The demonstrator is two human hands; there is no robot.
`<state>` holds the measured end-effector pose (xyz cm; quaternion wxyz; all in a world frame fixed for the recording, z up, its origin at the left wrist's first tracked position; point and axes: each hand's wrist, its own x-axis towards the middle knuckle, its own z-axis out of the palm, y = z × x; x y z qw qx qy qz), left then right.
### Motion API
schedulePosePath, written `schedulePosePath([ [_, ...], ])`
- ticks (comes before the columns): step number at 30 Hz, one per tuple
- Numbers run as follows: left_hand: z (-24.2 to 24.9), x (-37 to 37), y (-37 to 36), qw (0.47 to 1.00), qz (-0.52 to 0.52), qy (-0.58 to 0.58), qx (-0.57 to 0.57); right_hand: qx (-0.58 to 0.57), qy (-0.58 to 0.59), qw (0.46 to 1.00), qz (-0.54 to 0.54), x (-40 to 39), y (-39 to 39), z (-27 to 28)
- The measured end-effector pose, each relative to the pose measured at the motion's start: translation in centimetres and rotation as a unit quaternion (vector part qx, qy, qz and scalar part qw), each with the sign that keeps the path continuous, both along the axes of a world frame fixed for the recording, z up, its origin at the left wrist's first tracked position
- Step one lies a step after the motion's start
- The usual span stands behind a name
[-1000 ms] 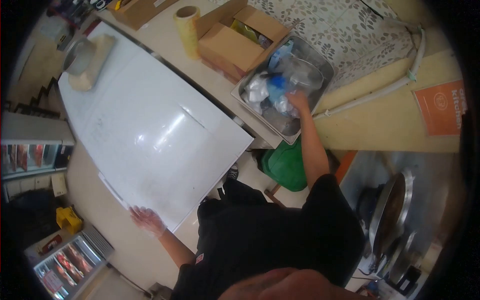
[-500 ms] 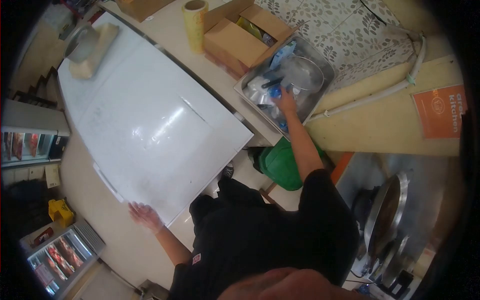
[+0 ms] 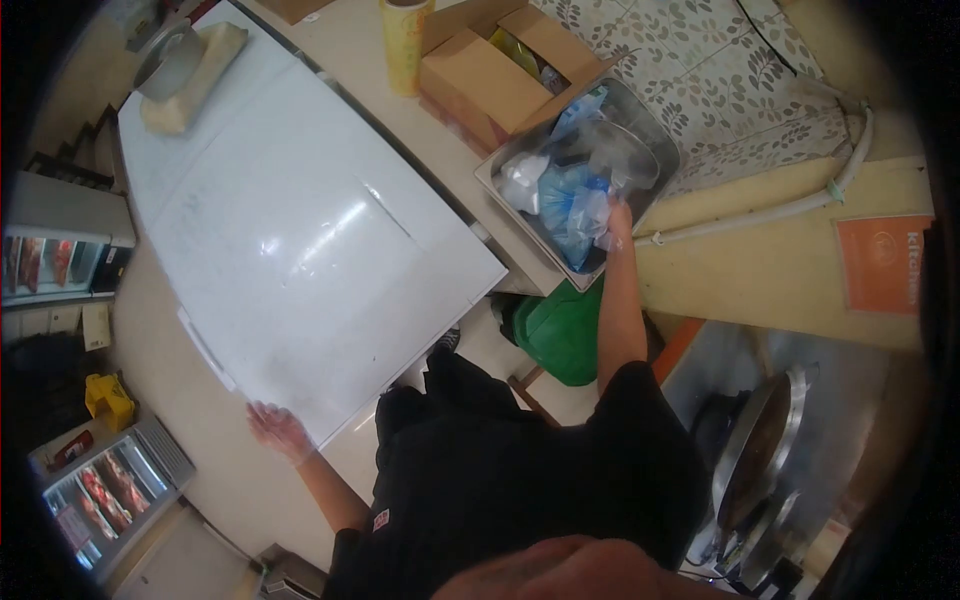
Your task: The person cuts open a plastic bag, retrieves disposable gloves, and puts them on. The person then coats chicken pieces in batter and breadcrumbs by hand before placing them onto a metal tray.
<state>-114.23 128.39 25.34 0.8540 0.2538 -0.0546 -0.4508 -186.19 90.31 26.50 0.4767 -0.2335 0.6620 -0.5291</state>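
My right hand (image 3: 620, 222) reaches into a metal tray (image 3: 487, 180) at the upper right. Its fingers are closed on a crumpled clear-and-blue plastic bag (image 3: 568, 212). White crumpled plastic (image 3: 524, 182) lies to the left of the bag, and a round metal-rimmed strainer or pan (image 3: 640, 155) partly shows behind it. My left hand (image 3: 280, 430) wears a thin clear glove. It hangs open with fingers apart, beside the near left corner of the white tabletop (image 3: 290, 220), holding nothing.
An open cardboard box (image 3: 480, 85) and a yellow wrap roll (image 3: 404, 50) stand beyond the tray. A metal bowl (image 3: 168, 65) and a tan block (image 3: 205, 85) sit at the table's far end. A green bin (image 3: 560, 335) is below the tray; a large pan (image 3: 765, 440) stands right.
My right hand has shifted right and slightly down within the tray, and the blue plastic bag now shows spread out beside it. My left hand stays open near the table corner.
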Motion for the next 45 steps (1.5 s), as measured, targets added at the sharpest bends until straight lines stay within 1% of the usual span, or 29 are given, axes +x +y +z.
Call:
schedulePosePath([
  [1, 0.1, -0.1, -0.7, 1.000, -0.005, 0.004, 0.000, -0.048, -0.105, 0.993, -0.026, 1.0, 0.7, 1.1],
  [2, 0.4, -0.2, -1.4, 1.000, -0.010, 0.009, 0.000, -0.053, -0.149, 0.987, -0.015, 0.9, 1.3, 1.5],
  [4, 1.3, -0.7, -2.7, 0.999, -0.011, -0.021, 0.035, -0.064, -0.235, 0.970, 0.012, 0.9, 1.9, 2.2],
  [7, 3.7, -2.7, -5.0, 0.993, 0.010, -0.050, 0.105, -0.122, -0.349, 0.929, 0.020, 2.3, 3.1, 3.8],
  [8, 4.3, -3.2, -5.6, 0.989, 0.020, -0.058, 0.132, -0.147, -0.336, 0.930, 0.030, 2.7, 3.3, 4.0],
  [10, 4.5, -3.6, -6.1, 0.988, 0.022, -0.052, 0.143, -0.196, -0.310, 0.929, 0.052, 3.0, 3.6, 4.2],
  [12, 4.1, -3.8, -5.7, 0.987, 0.018, -0.054, 0.150, -0.280, -0.176, 0.937, 0.109, 2.0, 2.7, 1.6],
  [14, 3.2, -3.3, -5.1, 0.987, 0.003, -0.067, 0.148, -0.336, -0.167, 0.918, 0.128, 1.5, 2.3, -0.7],
  [16, 3.0, -3.5, -4.8, 0.987, 0.009, -0.072, 0.142, -0.366, -0.287, 0.878, 0.114, 2.4, 1.3, -1.3],
  [17, 2.9, -3.4, -4.5, 0.987, 0.011, -0.075, 0.142, -0.356, -0.366, 0.850, 0.129, 2.3, 1.5, -1.4],
  [19, 2.8, -3.2, -4.0, 0.984, 0.016, -0.089, 0.152, -0.330, -0.512, 0.779, 0.150, 2.4, 2.4, 0.4],
  [22, 3.1, -3.8, -3.9, 0.980, 0.026, -0.091, 0.176, -0.371, -0.395, 0.802, 0.250, 1.7, 2.6, 1.0],
  [25, 5.0, -5.5, -5.2, 0.974, 0.054, -0.058, 0.211, -0.405, -0.388, 0.785, 0.263, 2.5, 2.7, 2.6],
  [26, 5.4, -6.0, -5.5, 0.972, 0.066, -0.043, 0.222, -0.386, -0.406, 0.787, 0.258, 2.4, 2.6, 3.3],
  [28, 4.0, -5.3, -5.2, 0.974, 0.035, -0.069, 0.212, -0.350, -0.444, 0.786, 0.250, 2.3, 2.3, 5.2],
  [29, 3.5, -4.8, -4.8, 0.975, 0.019, -0.082, 0.207, -0.306, -0.272, 0.891, 0.198, 2.6, 2.3, 6.4],
  [30, 3.6, -4.8, -4.8, 0.971, 0.019, -0.085, 0.224, -0.249, -0.087, 0.955, 0.137, 3.3, 2.2, 8.4],
  [31, 3.9, -5.1, -5.5, 0.967, 0.021, -0.087, 0.238, -0.184, 0.102, 0.975, 0.071, 3.7, 2.0, 9.5],
  [32, 4.1, -5.5, -6.1, 0.964, 0.022, -0.089, 0.252, -0.189, 0.055, 0.980, 0.033, 2.8, 2.2, 9.7],
  [34, 5.5, -7.8, -7.6, 0.925, 0.006, -0.249, 0.288, -0.195, -0.038, 0.979, -0.046, 0.2, 3.6, 10.2],
  [35, 6.0, -8.9, -8.4, 0.896, -0.001, -0.327, 0.301, -0.217, -0.031, 0.974, -0.053, 0.4, 4.5, 10.6],
  [37, 5.6, -9.9, -10.4, 0.915, -0.054, -0.254, 0.308, -0.264, -0.017, 0.962, -0.066, 1.6, 6.4, 12.0],
  [38, 5.4, -10.5, -11.5, 0.922, -0.080, -0.216, 0.310, -0.253, -0.032, 0.965, -0.062, 2.7, 7.6, 12.7],
  [40, 6.6, -13.8, -15.0, 0.913, -0.144, -0.225, 0.307, -0.233, -0.064, 0.969, -0.051, 7.0, 9.9, 14.5],
  [42, 7.9, -17.5, -17.8, 0.867, -0.273, -0.323, 0.264, -0.224, -0.129, 0.966, 0.029, 9.9, 12.2, 14.3],
  [43, 9.5, -19.4, -19.2, 0.843, -0.356, -0.324, 0.241, -0.219, -0.161, 0.960, 0.070, 11.5, 13.2, 14.2],
  [44, 9.3, -21.3, -20.4, 0.832, -0.419, -0.302, 0.200, -0.231, -0.183, 0.951, 0.092, 13.5, 13.9, 14.4],
  [45, 11.4, -23.0, -21.0, 0.824, -0.466, -0.279, 0.163, -0.242, -0.204, 0.942, 0.113, 15.6, 14.8, 14.8],
])
